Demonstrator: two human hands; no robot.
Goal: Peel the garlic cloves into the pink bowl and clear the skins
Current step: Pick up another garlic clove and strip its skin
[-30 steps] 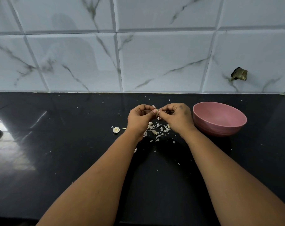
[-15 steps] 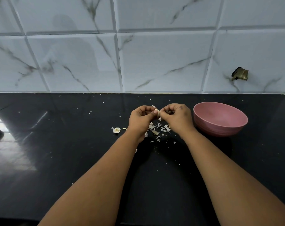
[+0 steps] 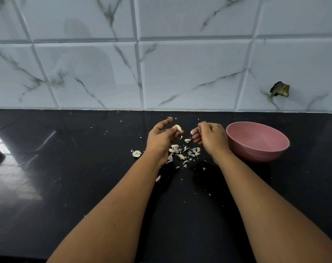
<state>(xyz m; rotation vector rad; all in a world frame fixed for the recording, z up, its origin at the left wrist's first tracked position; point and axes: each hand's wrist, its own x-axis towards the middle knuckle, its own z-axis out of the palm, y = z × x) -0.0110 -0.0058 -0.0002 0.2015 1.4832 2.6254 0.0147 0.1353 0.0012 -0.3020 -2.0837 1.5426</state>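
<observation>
A pale, curved garlic clove (image 3: 177, 127) is pinched at the fingertips of the left hand (image 3: 162, 138), while the curled right hand (image 3: 209, 137) appears to pinch a scrap of skin. The clove is best carried right and dropped well inside the round pink plastic bowl (image 3: 257, 141), clear of the papery white skins (image 3: 184, 151) scattered on the black counter (image 3: 85, 168) between the hands.

Black countertop (image 3: 85, 186) carries a pink bowl (image 3: 257, 147), scattered garlic skins (image 3: 182, 151) and a garlic root stub (image 3: 136, 153).

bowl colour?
Pink, inside and out: the bowl on the black counter, seen from the head view.
</observation>
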